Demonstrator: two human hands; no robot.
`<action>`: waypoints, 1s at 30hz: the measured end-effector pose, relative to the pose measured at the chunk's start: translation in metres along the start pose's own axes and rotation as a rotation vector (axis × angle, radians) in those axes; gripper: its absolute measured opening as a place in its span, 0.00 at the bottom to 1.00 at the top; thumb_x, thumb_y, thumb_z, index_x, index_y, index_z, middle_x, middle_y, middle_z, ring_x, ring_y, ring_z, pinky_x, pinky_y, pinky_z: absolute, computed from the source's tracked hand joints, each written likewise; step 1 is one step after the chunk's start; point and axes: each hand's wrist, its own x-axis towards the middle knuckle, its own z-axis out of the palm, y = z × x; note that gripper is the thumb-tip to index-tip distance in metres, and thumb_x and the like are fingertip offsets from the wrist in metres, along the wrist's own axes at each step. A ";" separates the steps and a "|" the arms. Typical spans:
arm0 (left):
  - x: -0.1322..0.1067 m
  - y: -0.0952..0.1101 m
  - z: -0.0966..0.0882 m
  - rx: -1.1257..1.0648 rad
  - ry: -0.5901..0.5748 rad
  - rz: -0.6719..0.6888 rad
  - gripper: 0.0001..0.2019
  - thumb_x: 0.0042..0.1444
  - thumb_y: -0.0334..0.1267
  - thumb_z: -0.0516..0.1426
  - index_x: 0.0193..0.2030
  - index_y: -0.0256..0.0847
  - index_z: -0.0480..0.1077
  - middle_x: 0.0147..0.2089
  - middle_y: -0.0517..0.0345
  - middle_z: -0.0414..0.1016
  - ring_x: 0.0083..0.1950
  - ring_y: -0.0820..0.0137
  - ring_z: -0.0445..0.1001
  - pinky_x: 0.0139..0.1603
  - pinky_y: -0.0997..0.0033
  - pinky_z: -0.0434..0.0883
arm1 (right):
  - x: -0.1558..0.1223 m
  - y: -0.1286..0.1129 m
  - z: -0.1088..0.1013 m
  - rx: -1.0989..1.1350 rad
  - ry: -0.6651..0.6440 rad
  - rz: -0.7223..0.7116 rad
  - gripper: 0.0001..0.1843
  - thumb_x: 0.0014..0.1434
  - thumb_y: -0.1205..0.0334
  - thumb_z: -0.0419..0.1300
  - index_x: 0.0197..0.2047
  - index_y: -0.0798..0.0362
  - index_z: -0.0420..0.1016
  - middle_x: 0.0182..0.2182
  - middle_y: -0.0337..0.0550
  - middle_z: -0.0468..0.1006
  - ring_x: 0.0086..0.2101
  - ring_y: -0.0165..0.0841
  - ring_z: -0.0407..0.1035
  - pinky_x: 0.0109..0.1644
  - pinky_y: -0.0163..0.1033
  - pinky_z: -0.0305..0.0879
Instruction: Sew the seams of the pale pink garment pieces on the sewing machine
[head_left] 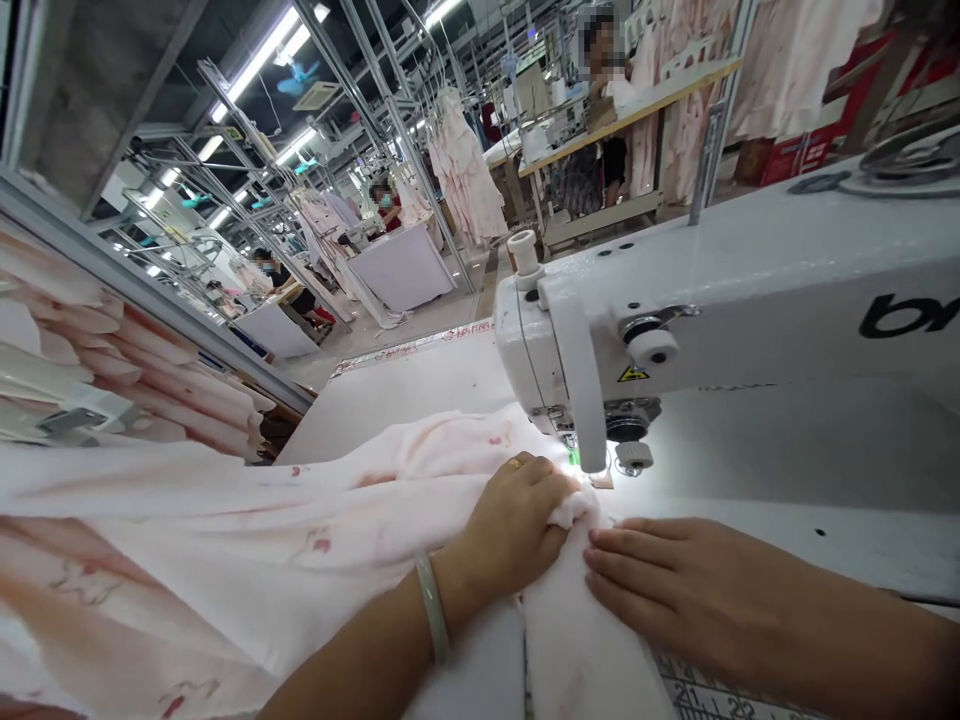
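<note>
A pale pink printed fabric point(300, 530) lies spread over the white sewing table point(420, 385) and runs under the needle area of a white sewing machine point(712, 290). My left hand point(514, 525) is closed, pinching a fold of the fabric just in front of the presser foot point(592, 470). It wears a ring and a pale bangle at the wrist. My right hand point(675, 585) lies flat with fingers stretched out, pressing the fabric's edge right beside the left hand.
A ruler strip point(705, 695) is printed along the table's front edge. Stacked pink fabric pieces point(112, 370) lie at the left. Other people work at tables point(397, 270) farther back, with pink garments point(465, 175) hanging on racks.
</note>
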 end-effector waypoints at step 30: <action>-0.003 0.003 -0.013 -0.569 0.073 -0.301 0.11 0.64 0.36 0.59 0.29 0.42 0.66 0.30 0.61 0.71 0.33 0.70 0.67 0.42 0.67 0.68 | 0.001 -0.003 -0.006 0.000 -0.004 0.053 0.16 0.72 0.79 0.55 0.49 0.56 0.81 0.37 0.45 0.84 0.40 0.37 0.79 0.46 0.41 0.77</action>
